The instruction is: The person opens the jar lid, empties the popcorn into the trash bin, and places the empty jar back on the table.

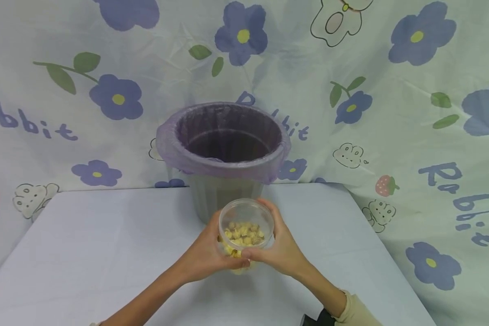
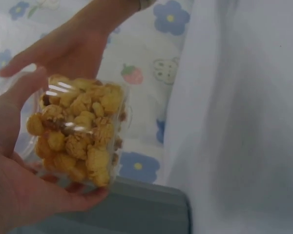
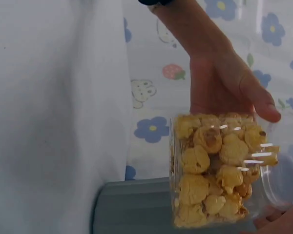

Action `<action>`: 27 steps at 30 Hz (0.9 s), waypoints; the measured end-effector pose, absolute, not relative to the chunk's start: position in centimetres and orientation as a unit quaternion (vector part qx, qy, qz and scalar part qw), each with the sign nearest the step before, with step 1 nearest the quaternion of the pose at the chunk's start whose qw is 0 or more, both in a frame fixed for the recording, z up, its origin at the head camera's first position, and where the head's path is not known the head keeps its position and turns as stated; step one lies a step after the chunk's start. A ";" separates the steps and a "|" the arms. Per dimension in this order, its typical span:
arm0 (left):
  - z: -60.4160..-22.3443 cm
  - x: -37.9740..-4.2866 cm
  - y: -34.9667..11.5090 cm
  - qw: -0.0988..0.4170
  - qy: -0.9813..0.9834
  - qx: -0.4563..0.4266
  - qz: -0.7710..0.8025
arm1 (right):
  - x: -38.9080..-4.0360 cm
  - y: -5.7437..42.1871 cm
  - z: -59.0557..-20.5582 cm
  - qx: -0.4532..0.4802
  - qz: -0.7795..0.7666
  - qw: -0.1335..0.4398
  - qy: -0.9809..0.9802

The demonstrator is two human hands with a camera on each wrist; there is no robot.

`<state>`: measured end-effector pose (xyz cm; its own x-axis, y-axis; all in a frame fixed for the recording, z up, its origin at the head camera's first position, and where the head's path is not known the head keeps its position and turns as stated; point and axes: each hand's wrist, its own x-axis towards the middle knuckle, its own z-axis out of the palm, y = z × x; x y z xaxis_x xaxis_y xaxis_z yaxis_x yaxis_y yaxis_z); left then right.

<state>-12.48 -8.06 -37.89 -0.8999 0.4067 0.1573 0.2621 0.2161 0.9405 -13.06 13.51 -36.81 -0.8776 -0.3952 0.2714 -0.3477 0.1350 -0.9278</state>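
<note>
A clear plastic jar (image 1: 244, 217) partly filled with yellow popcorn (image 1: 243, 234) is between both hands, held over the white table. My left hand (image 1: 203, 256) grips its left side, thumb across the front. From the right, my right hand (image 1: 283, 249) holds the jar, its thumb lying on the near side and fingers reaching round the far side. The popcorn pieces (image 2: 80, 131) show through the wall in the left wrist view, where the jar lies sideways in the picture. In the right wrist view the jar's round rim end (image 3: 283, 180) faces right.
Just beyond the jar stands a grey bin (image 1: 224, 194) lined with a purple plastic bag (image 1: 224, 170) folded over its rim. Its mouth faces up. A white cloth (image 1: 106, 253) covers the table. Behind hangs a flower and rabbit printed curtain (image 1: 179, 81).
</note>
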 end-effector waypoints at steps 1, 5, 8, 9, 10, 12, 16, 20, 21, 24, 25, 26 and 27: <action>-37.9 -12.5 -8.1 0.066 0.777 0.217 0.588 | -13.2 13.7 -36.8 -0.262 -0.614 0.027 0.744; -37.8 -12.5 -8.4 0.087 0.770 0.230 0.589 | -13.9 14.5 -36.9 -0.313 -0.631 0.060 0.708; -37.9 -12.6 -8.5 0.096 0.763 0.242 0.591 | -14.2 14.8 -37.0 -0.330 -0.639 0.074 0.691; -37.9 -12.6 -8.6 0.097 0.762 0.244 0.592 | -14.2 14.8 -37.0 -0.333 -0.639 0.075 0.689; -37.9 -12.6 -8.6 0.098 0.761 0.247 0.592 | -14.3 14.9 -37.0 -0.335 -0.640 0.075 0.688; -37.9 -12.6 -8.6 0.097 0.761 0.249 0.591 | -14.4 14.9 -37.1 -0.337 -0.640 0.074 0.686; -37.9 -12.6 -8.5 0.100 0.763 0.251 0.588 | -14.4 14.9 -37.2 -0.342 -0.641 0.071 0.683; -38.0 -12.7 -8.3 0.106 0.767 0.247 0.583 | -14.4 15.0 -37.3 -0.349 -0.642 0.069 0.679; -38.0 -12.7 -8.3 0.107 0.768 0.247 0.582 | -14.5 15.1 -37.3 -0.350 -0.642 0.067 0.679; -38.1 -12.7 -8.3 0.109 0.771 0.245 0.578 | -14.6 15.3 -37.3 -0.355 -0.640 0.053 0.679; -38.2 -12.6 -8.3 0.111 0.772 0.244 0.577 | -14.7 15.4 -37.3 -0.355 -0.640 0.047 0.680; -38.2 -12.6 -8.3 0.112 0.773 0.242 0.577 | -14.8 15.6 -37.3 -0.355 -0.640 0.041 0.680; -38.2 -12.6 -8.4 0.112 0.774 0.238 0.576 | -14.9 15.8 -37.4 -0.354 -0.639 0.035 0.683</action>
<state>-12.59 -8.38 -38.18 -0.8618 0.4971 0.1008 0.2398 0.2241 0.9446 -14.92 15.83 -37.41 -0.7474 -0.5271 0.4046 -0.4388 -0.0657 -0.8962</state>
